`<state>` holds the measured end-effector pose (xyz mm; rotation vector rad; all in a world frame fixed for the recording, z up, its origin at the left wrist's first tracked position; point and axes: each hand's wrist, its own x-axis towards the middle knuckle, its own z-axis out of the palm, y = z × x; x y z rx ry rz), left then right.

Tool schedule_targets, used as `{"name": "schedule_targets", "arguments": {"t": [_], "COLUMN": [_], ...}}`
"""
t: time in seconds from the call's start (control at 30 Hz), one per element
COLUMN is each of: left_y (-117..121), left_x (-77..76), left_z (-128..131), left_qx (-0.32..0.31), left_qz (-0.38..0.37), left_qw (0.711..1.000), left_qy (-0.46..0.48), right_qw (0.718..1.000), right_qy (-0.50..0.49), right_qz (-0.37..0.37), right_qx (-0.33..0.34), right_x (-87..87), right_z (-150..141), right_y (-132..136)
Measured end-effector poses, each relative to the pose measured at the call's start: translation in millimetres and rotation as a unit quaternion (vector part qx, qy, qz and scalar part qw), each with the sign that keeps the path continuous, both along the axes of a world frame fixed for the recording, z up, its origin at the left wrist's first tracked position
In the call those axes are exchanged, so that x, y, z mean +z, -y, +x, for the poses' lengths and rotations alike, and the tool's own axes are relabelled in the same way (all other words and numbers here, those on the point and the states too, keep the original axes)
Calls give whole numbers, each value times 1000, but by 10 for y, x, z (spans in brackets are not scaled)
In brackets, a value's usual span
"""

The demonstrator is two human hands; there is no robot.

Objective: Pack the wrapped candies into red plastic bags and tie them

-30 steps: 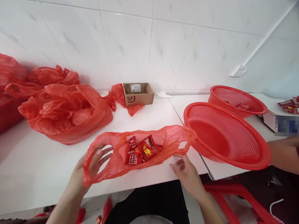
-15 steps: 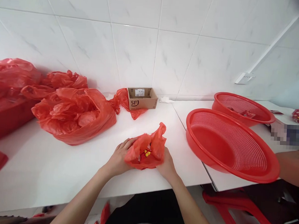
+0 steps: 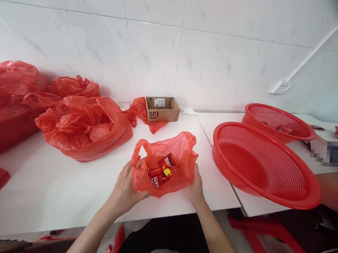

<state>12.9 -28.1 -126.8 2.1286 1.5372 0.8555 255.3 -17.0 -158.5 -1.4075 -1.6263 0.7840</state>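
A small red plastic bag stands on the white table in front of me, with several red candy packets showing through it. My left hand grips its left side near one handle loop. On the opposite side my right hand holds the bag. Both hands have fingers closed on the thin plastic.
A heap of red plastic bags lies at the left. A small cardboard box sits by the tiled wall. Two red mesh baskets are at the right, and another person's arm reaches under the nearer one.
The bag went from spread wide between my hands to bunched together, and now stands upright and opened out a little. My hands came together on either side of it.
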Motion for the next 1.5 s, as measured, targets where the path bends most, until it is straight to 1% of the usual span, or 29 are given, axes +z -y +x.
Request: {"name": "schedule_targets", "arguments": {"t": [0.03, 0.07, 0.1, 0.17, 0.2, 0.23, 0.3, 0.37, 0.4, 0.43, 0.47, 0.53, 0.57, 0.63, 0.67, 0.7, 0.73, 0.77, 0.8, 0.87, 0.93, 1.0, 1.07, 1.17, 1.23, 1.3, 1.37, 1.43, 1.5], "left_y": [68, 132, 188, 262, 279, 287, 286, 284, 284, 282, 277, 245, 218, 144, 104, 67, 34, 6, -17, -46, -58, -56, -45, -25, -21, -28, -43, -61, -76], "left_x": [76, 159, 240, 373, 416, 442, 463, 491, 526, 582, 661, 880, 1009, 1264, 1372, 1460, 1521, 1557, 1569, 1540, 1478, 1422, 1392, 1388, 1398, 1415, 1444, 1486, 1535], "left_z": [21, 37, 48, 55, 55, 55, 59, 62, 60, 52, 40, 3, -16, -48, -56, -59, -59, -57, -55, -61, -81, -105, -119, -104, -74, -28, 41, 145, 288], "left_qx": [-6, -3, 9, 47, 62, 73, 82, 90, 94, 99, 105, 115, 110, 65, 31, 0, -25, -40, -51, -67, -73, -71, -77, -109, -137, -180, -228, -257, -256], "left_qz": [-7, -17, -23, -14, 1, 18, 34, 26, 20, 15, 13, 10, 18, 66, 98, 123, 130, 116, 88, 26, -20, -50, -70, -68, -48, -33, -50, -111, -167], "left_qw": [999, 996, 991, 980, 975, 971, 965, 961, 958, 954, 947, 919, 898, 854, 837, 826, 825, 830, 836, 842, 835, 827, 823, 816, 817, 828, 846, 876, 908], "left_qy": [42, 87, 129, 194, 215, 229, 246, 262, 271, 284, 305, 377, 425, 512, 538, 550, 550, 545, 539, 535, 546, 556, 559, 563, 558, 531, 479, 393, 287], "right_qw": [998, 988, 972, 949, 944, 945, 961, 978, 982, 986, 989, 991, 988, 978, 975, 975, 977, 979, 979, 971, 963, 971, 978, 979, 982, 985, 985, 981, 975], "right_qy": [-43, -103, -159, -200, -197, -178, -96, 6, 41, 52, 37, -37, -76, -112, -108, -91, -68, -49, -41, -66, -83, -47, -23, -52, -34, 4, 34, 56, 73], "right_qz": [26, 63, 105, 178, 204, 219, 215, 178, 154, 130, 110, 99, 108, 157, 179, 192, 194, 193, 196, 226, 253, 234, 205, 197, 186, 171, 166, 174, 183], "right_qx": [-41, -93, -138, -169, -171, -165, -143, -111, -100, -93, -88, -80, -75, -75, -75, -70, -58, -44, -32, -32, -47, -33, -13, -12, -10, 5, 33, 64, 99], "right_x": [40, 105, 193, 418, 533, 635, 773, 830, 850, 880, 930, 1110, 1236, 1526, 1671, 1805, 1925, 2029, 2115, 2241, 2310, 2326, 2301, 2228, 2196, 2197, 2226, 2264, 2292], "right_z": [14, 30, 48, 80, 92, 101, 118, 154, 187, 230, 281, 391, 438, 493, 501, 498, 491, 482, 477, 482, 506, 542, 587, 653, 675, 665, 611, 509, 363], "right_y": [23, 48, 73, 110, 119, 119, 93, 42, 14, -13, -35, -57, -58, -48, -43, -38, -36, -35, -33, -23, 3, 31, 45, 40, 42, 63, 98, 134, 159]}}
